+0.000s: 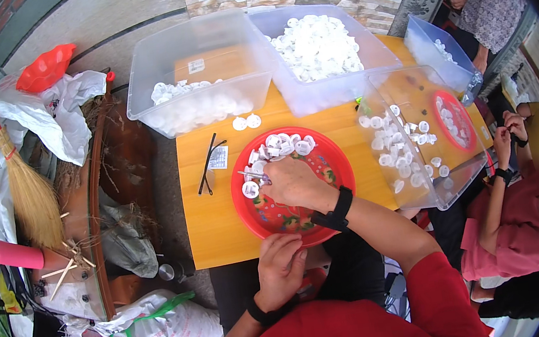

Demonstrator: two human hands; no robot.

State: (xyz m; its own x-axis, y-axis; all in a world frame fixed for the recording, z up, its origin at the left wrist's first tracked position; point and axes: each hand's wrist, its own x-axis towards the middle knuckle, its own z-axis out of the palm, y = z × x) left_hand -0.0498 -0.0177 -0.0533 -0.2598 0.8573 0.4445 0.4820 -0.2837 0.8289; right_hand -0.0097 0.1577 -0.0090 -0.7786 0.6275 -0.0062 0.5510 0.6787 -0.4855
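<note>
Clock read from the middle of the red basin: white plastic pieces sit inside it, bunched along the ten-to-one arc, one loose piece over by nine. Right hand reaches in from four, clenched round a slim metal tool; can't tell if the tip is biting a piece. Left hand at half past six, by the near rim, fingers curled; can't tell if anything's pinched there. Main risk: the tool skids on that smooth-looking plastic and flicks the nine-o'clock piece over the rim, as it's so close to the wall. Fingers could get jabbed too if the left hand comes in under the point. Basin reaches the near edge of the tabletop, so a wrist leaning on the rim around four could tip it lapward and spill the lot. A swing too far toward ten might catch the thin black item lying out there; a wide elbow at three could nudge the clear tub, loose pieces and all.
</note>
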